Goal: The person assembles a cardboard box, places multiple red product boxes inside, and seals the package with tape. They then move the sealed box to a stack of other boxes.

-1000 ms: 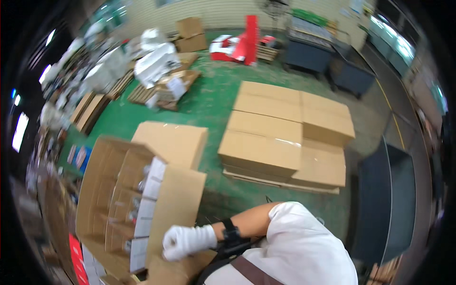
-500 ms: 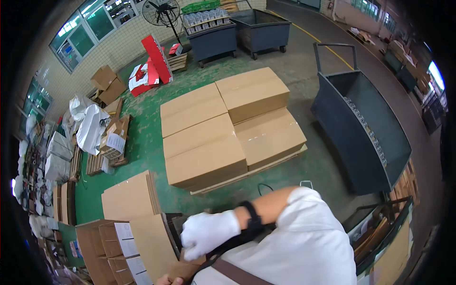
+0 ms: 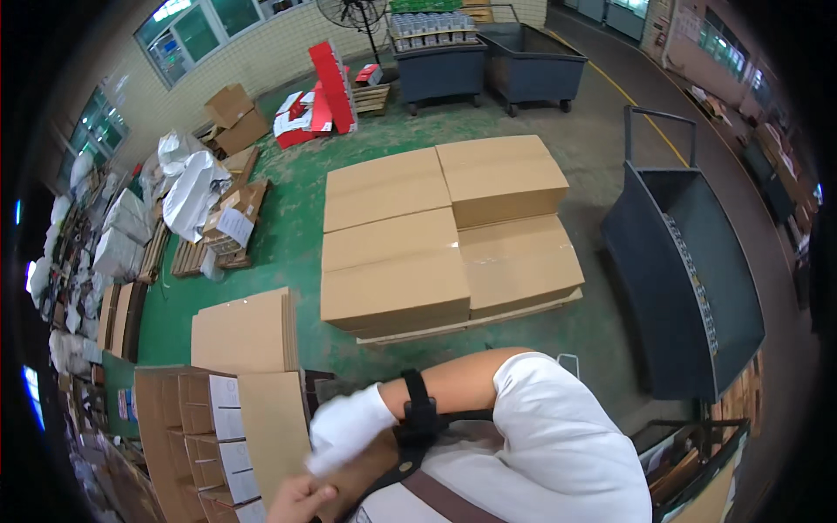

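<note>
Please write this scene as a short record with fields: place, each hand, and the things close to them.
place: warehouse with green floor
right hand: in a white glove, laid across a brown cardboard piece
left hand: bare, at the lower edge, touching the same cardboard
nearby: open carton with dividers, sealed cartons on a pallet, dark bin cart

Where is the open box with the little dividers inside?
In the head view, the open divided cardboard box sits at the lower left, just left of the white-gloved right hand and below a stack of flat cardboard sheets.
</note>
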`<state>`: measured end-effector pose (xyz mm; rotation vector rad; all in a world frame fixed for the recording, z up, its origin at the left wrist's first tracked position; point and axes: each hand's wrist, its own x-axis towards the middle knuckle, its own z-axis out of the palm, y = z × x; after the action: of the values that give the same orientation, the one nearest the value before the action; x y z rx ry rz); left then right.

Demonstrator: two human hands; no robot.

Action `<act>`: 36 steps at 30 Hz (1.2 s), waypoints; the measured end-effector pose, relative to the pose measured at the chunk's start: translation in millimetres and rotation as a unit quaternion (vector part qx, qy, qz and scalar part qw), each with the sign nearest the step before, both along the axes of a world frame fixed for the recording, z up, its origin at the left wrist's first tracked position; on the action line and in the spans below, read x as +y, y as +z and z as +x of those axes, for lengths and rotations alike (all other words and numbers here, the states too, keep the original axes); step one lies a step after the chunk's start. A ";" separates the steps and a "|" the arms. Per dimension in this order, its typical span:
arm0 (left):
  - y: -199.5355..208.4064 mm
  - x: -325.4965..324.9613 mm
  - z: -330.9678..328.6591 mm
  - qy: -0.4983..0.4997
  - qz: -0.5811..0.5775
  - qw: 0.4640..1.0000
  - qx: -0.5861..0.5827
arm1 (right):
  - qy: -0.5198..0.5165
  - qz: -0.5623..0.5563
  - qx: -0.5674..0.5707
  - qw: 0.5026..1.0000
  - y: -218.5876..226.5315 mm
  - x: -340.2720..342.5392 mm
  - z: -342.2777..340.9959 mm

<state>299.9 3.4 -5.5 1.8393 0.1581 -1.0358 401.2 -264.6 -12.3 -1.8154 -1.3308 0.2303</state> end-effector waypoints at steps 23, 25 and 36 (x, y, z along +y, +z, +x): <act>17.5 -38.8 -35.6 0.012 -0.011 0.992 -0.126 | 0.094 -0.124 0.053 0.986 10.6 -17.3 6.6; -6.3 -13.7 -65.6 0.129 -0.069 0.987 -0.062 | 0.064 -0.039 0.058 0.996 -5.8 -41.0 11.1; -5.2 17.2 -128.1 0.254 -0.005 0.923 -0.291 | -0.213 0.045 0.401 0.890 -71.8 51.8 60.3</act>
<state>171.8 20.6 -10.7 1.8759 0.2504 -0.1148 461.5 -212.8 -84.1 -1.6016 -0.3470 0.5888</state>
